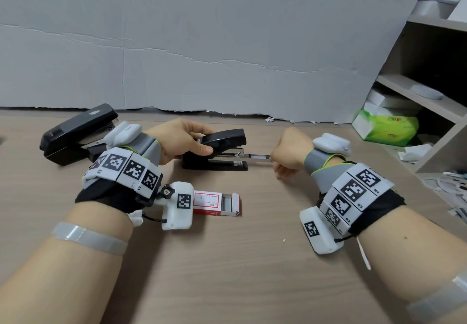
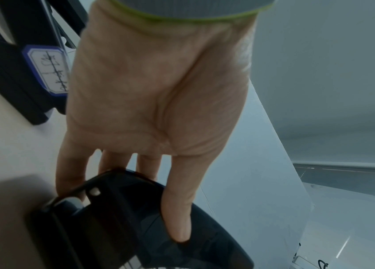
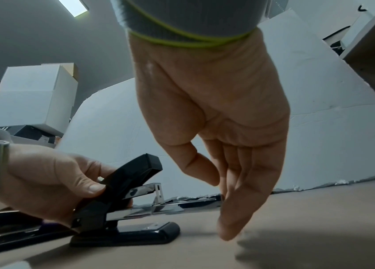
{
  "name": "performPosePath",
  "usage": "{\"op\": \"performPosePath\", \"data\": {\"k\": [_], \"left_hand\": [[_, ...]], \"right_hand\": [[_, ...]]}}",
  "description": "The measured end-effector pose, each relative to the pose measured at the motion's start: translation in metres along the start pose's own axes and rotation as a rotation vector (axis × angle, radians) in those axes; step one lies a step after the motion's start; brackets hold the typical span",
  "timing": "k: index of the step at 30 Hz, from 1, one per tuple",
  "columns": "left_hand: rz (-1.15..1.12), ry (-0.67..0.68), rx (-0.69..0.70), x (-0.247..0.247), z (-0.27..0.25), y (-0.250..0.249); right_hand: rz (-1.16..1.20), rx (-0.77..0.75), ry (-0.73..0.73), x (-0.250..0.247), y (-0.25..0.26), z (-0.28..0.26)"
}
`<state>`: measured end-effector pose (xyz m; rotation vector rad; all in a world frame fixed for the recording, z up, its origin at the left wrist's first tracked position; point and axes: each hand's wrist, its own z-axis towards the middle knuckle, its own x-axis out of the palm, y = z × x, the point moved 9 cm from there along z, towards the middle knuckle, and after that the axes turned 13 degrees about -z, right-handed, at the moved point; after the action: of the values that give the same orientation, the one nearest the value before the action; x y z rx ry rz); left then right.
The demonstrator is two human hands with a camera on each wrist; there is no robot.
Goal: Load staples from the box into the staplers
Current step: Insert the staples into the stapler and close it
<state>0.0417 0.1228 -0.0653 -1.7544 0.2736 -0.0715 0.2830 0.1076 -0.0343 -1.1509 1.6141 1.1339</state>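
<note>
A black stapler stands at the table's middle, its top raised. My left hand grips its rear, thumb on the near side, fingers over the top. The metal staple tray is slid out to the right. My right hand is at the tray's end; in the right wrist view its straight fingers touch the tray tip. A second, larger black stapler lies at the back left. The red and white staples box lies nearer me, its right end open, showing staples.
A grey cardboard sheet stands along the table's back edge. A shelf unit rises at the right, with a green tissue pack and loose papers at its foot. Bare wooden tabletop lies in front of me.
</note>
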Motion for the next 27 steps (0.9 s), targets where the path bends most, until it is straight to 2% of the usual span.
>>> {"op": "performPosePath", "data": {"k": [2,6,13,21,27], "left_hand": [[-0.005,-0.001,-0.002,0.000,-0.001,0.000],[-0.002,-0.010,0.001,0.000,-0.003,-0.002],[-0.027,0.002,0.005,0.005,-0.008,-0.005],[-0.023,-0.008,0.005,0.006,-0.011,-0.008],[-0.016,-0.014,0.022,0.007,-0.013,-0.011]], "right_hand": [[0.011,0.022,0.042,0.003,0.002,-0.006],[0.189,0.022,0.092,0.007,0.008,-0.011],[0.338,-0.026,0.221,0.025,0.031,-0.014],[0.458,-0.072,0.212,0.025,0.046,-0.018],[0.483,-0.043,0.233,0.025,0.051,-0.018]]}}
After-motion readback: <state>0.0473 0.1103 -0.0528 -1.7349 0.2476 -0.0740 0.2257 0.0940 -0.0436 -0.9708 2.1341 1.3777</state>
